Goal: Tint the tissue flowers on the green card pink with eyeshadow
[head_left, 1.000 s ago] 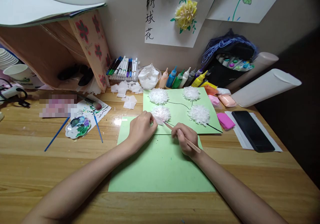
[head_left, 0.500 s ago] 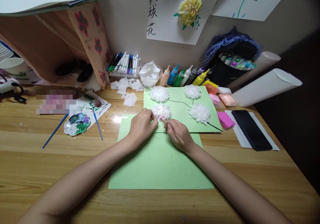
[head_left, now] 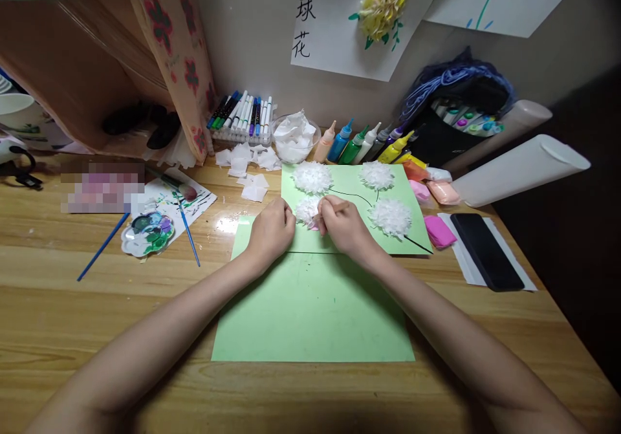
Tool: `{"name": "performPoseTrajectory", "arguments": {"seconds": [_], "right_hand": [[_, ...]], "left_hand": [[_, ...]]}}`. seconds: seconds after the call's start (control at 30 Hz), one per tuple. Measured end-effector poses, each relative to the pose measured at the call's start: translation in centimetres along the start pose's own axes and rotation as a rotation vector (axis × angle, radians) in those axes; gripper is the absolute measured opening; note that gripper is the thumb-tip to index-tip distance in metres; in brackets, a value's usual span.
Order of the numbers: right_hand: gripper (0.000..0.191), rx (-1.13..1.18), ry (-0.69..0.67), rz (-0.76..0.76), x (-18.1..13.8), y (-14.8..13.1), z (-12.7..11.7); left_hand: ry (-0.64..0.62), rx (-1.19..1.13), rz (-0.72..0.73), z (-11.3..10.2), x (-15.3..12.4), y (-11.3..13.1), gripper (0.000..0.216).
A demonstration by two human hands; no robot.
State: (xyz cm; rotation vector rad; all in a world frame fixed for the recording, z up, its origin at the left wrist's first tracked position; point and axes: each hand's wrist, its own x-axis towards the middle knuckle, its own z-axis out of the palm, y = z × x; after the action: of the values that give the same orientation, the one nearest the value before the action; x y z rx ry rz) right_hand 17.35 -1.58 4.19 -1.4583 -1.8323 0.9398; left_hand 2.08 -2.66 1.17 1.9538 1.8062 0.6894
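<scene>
My right hand (head_left: 345, 230) is closed around a thin wooden stick (head_left: 342, 207), low over the front left white paper flower (head_left: 306, 210). The stick's working tip is hidden by my fingers; a bit of pink shows at the flower's lower edge. Left of that flower, my left hand (head_left: 272, 228) rests with curled fingers at the edge of the upper green sheet (head_left: 352, 243); what they hold, if anything, is hidden. The same sheet carries further white paper flowers (head_left: 391, 218) and thin black drawn lines. Beneath it lies another green sheet (head_left: 313, 324).
Torn white paper pieces (head_left: 254, 187) and a bowl of white paper (head_left: 295, 138) lie behind. Paint bottles (head_left: 348, 147) and markers (head_left: 245, 117) line the wall. A paint palette (head_left: 147, 232) with brushes is at left, a phone (head_left: 486, 251) and pink packet (head_left: 439, 231) at right.
My left hand has drawn back slightly left from the flower, its fingers more curled. My right hand has moved up over the flower, and the stick now lies at a different angle.
</scene>
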Motion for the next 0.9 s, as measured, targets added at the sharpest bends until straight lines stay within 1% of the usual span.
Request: {"name": "performPoseTrajectory", "arguments": {"seconds": [0.07, 0.13, 0.2, 0.27, 0.37, 0.43, 0.57, 0.73, 0.9], "right_hand": [[0.031, 0.074, -0.005, 0.059, 0.8, -0.4, -0.2], [0.028, 0.135, -0.017, 0.057, 0.7, -0.3, -0.5], [0.028, 0.178, 0.004, 0.011, -0.3, 0.0, -0.8], [0.028, 0.171, 0.039, -0.06, -1.9, 0.6, -0.8], [0.027, 0.061, 0.059, -0.172, -4.1, 1.7, -0.4], [0.026, -0.01, 0.072, -0.238, -4.8, 2.2, 0.0], [0.025, -0.087, 0.072, -0.316, -4.4, 2.6, 0.6], [0.024, -0.133, 0.063, -0.313, -3.7, 2.6, 0.9], [0.025, -0.128, 0.042, -0.296, -3.0, 2.5, 1.0]], "left_hand": [[-0.008, 0.022, 0.017, 0.1, -0.1, 0.0, 0.016], [-0.018, 0.052, 0.027, 0.2, -0.1, -0.1, 0.017], [-0.029, 0.078, 0.035, 0.3, -0.1, -0.2, 0.018], [-0.031, 0.097, 0.047, 0.5, -0.1, -0.3, 0.019], [-0.026, 0.111, 0.061, 0.5, -0.1, -0.4, 0.02], [-0.028, 0.116, 0.056, 0.5, -0.1, -0.4, 0.02], [-0.023, 0.127, 0.052, 0.5, -0.2, -0.3, 0.02], [-0.025, 0.111, 0.052, 0.5, -0.2, -0.3, 0.02], [-0.035, 0.115, 0.049, 0.6, -0.2, -0.3, 0.02]]}}
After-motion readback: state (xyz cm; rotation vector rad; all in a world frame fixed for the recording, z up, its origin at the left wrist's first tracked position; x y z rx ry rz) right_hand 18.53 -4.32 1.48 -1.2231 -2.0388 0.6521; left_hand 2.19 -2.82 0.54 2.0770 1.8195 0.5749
